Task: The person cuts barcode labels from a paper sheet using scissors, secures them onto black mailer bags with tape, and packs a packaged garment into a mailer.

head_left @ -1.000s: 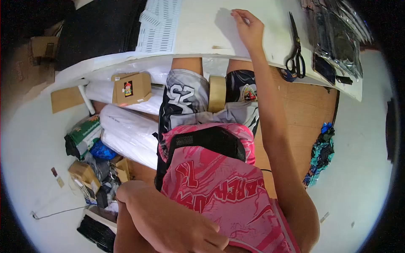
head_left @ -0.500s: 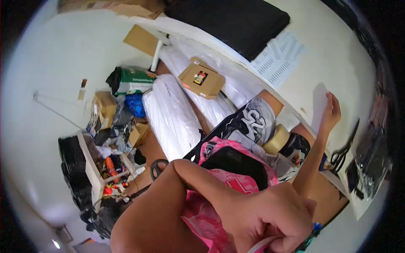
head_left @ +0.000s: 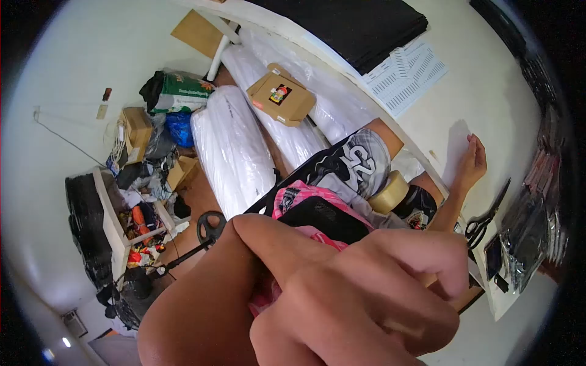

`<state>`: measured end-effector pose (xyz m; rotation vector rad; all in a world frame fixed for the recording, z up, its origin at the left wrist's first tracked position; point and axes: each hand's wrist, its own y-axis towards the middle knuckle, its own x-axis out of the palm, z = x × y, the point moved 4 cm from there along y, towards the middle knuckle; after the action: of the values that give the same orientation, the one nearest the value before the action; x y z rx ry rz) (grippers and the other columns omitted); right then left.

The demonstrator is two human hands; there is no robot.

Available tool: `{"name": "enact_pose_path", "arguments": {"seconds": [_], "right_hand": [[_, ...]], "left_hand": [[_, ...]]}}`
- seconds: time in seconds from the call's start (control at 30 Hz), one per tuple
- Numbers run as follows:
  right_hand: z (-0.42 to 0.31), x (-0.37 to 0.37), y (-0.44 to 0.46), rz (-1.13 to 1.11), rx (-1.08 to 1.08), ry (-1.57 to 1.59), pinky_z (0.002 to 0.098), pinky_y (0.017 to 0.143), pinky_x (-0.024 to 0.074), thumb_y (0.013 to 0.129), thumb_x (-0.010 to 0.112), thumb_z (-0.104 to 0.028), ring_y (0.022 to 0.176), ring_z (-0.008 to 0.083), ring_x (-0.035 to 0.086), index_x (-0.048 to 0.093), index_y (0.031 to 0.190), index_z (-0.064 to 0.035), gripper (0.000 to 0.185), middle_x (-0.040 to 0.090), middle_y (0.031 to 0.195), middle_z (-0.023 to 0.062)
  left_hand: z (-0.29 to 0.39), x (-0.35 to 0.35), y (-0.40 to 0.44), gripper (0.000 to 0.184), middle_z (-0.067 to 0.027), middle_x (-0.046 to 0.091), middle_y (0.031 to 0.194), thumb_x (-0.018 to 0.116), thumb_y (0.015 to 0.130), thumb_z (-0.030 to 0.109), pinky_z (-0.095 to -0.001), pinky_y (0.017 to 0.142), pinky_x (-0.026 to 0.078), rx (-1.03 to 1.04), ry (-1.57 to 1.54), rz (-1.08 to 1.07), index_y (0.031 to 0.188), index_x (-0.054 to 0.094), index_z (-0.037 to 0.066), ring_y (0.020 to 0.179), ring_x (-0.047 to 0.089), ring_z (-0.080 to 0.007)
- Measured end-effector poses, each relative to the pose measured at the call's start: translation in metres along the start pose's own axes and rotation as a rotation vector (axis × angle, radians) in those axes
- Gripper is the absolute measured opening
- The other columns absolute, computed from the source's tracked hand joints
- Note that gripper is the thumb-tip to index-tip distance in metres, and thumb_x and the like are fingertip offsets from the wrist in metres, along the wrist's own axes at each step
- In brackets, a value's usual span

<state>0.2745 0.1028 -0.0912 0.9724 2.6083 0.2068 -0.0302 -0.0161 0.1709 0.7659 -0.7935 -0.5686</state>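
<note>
Apparently pausing with right hand (head_left: 472, 163) over white table (head_left: 482, 91) and left hand (head_left: 366, 293) well apart, both curled, grips untellable, likely needing opening before grasping.

A cardboard box (head_left: 292, 105) is lying on wrapped white rolls (head_left: 287, 141); left of it, a green bag (head_left: 183, 96) and blue bundle (head_left: 179, 129) are sitting.

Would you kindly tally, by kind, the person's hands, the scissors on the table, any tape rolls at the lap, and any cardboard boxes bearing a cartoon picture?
Hands: 2 (left hand, right hand)
Scissors: 1
Tape roll: 1
Cardboard box with cartoon picture: 1
Total: 5
</note>
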Motion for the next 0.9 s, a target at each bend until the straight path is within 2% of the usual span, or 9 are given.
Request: {"name": "enact_pose_path", "arguments": {"seconds": [0.17,0.33,0.4,0.5,0.6,0.87,0.9], "right_hand": [[0.014,-0.001,0.006,-0.041,0.002,0.003,0.0291,0.093,0.0454,0.095,0.059,-0.019,0.101,0.0177,0.062,0.066,0.111,0.0026,0.028,0.069,0.104,0.0116],[-0.003,0.0,0.0,-0.031,0.015,-0.034,0.0288,0.093,0.046,0.095,0.058,-0.018,0.102,0.0183,0.062,0.065,0.111,0.0036,0.028,0.069,0.104,0.013],[-0.007,0.001,-0.002,-0.01,0.05,-0.059,0.0284,0.093,0.0459,0.095,0.058,-0.017,0.101,0.018,0.062,0.065,0.111,0.004,0.028,0.069,0.105,0.0131],[0.003,0.002,0.001,-0.019,0.036,0.036,0.0283,0.094,0.0456,0.095,0.058,-0.016,0.1,0.0178,0.063,0.065,0.111,0.0039,0.027,0.069,0.104,0.013],[0.006,0.0,0.003,-0.022,0.017,0.033,0.0306,0.091,0.046,0.093,0.06,-0.021,0.099,0.0195,0.063,0.067,0.109,0.0023,0.029,0.069,0.103,0.0126],[0.025,-0.003,0.012,-0.02,0.012,0.077,0.0304,0.089,0.0469,0.094,0.06,-0.021,0.097,0.0193,0.063,0.066,0.108,0.0037,0.029,0.069,0.104,0.0128],[-0.004,0.008,0.002,-0.001,0.048,0.077,0.0304,0.089,0.047,0.094,0.06,-0.021,0.097,0.0196,0.063,0.066,0.109,0.0043,0.03,0.069,0.104,0.0131]], "left_hand": [[0.012,0.0,-0.006,0.023,-0.0103,0.056,0.063,0.055,0.092,0.015,-0.0396,0.055,0.036,0.018,0.063,0.078,0.076,0.064,0.0,0.048,0.05,-0.0232],[0.01,0.009,-0.005,0.024,-0.0089,0.056,0.062,0.057,0.091,0.017,-0.0386,0.055,0.036,0.02,0.108,0.131,0.076,0.064,0.001,0.048,0.05,-0.0224],[0.01,-0.009,-0.003,0.024,-0.0084,0.056,0.062,0.058,0.091,0.018,-0.0382,0.055,0.036,0.019,0.123,0.142,0.075,0.063,0.001,0.048,0.05,-0.0221],[0.002,-0.001,-0.006,0.025,-0.0076,0.056,0.061,0.059,0.091,0.02,-0.0376,0.055,0.036,0.028,0.148,0.17,0.075,0.063,0.002,0.047,0.05,-0.0216],[-0.002,-0.001,-0.013,0.025,-0.0067,0.055,0.06,0.06,0.091,0.021,-0.037,0.055,0.036,0.022,0.171,0.249,0.074,0.063,0.002,0.047,0.05,-0.0211],[0.027,0.006,-0.043,0.027,-0.0046,0.055,0.058,0.063,0.09,0.025,-0.0354,0.055,0.035,-0.001,0.263,0.458,0.073,0.062,0.004,0.046,0.05,-0.0199],[0.038,-0.006,-0.044,0.027,-0.0043,0.055,0.057,0.064,0.09,0.025,-0.0351,0.055,0.035,-0.005,0.286,0.48,0.073,0.062,0.004,0.046,0.05,-0.0197]]}}
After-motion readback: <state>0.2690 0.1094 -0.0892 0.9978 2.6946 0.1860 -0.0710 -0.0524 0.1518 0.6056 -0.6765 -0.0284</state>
